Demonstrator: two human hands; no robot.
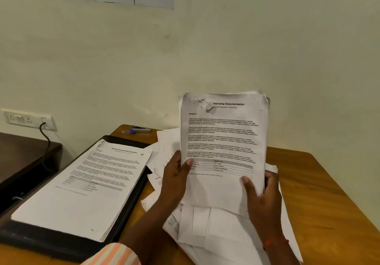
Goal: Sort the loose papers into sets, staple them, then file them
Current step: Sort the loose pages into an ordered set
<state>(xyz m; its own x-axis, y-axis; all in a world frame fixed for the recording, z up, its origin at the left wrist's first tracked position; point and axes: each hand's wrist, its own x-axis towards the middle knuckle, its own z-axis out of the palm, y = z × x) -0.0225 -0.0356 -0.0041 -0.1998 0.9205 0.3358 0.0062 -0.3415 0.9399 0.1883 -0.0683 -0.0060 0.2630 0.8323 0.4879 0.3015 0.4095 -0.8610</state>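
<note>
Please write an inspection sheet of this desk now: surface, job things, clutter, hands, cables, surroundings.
Surface: wooden table, largely under paper.
Job's things: held set upright, top corner torn; loose papers heaped beneath; stack in open black folder, left; stapler at far edge.
Clutter: nothing seen.
Hands: left hand and right hand grip the held set's lower part.
Cables: black cable hangs from wall socket.
Surroundings: pale wall; dark side table, left.

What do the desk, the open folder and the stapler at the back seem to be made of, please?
Desk: wood or wood-look laminate, brown, satin sheen. Folder: black, probably leatherette or plastic, judging by its faintly glossy rim. Stapler: seemingly grey metal, shiny, with a blue, likely plastic, end.
</note>
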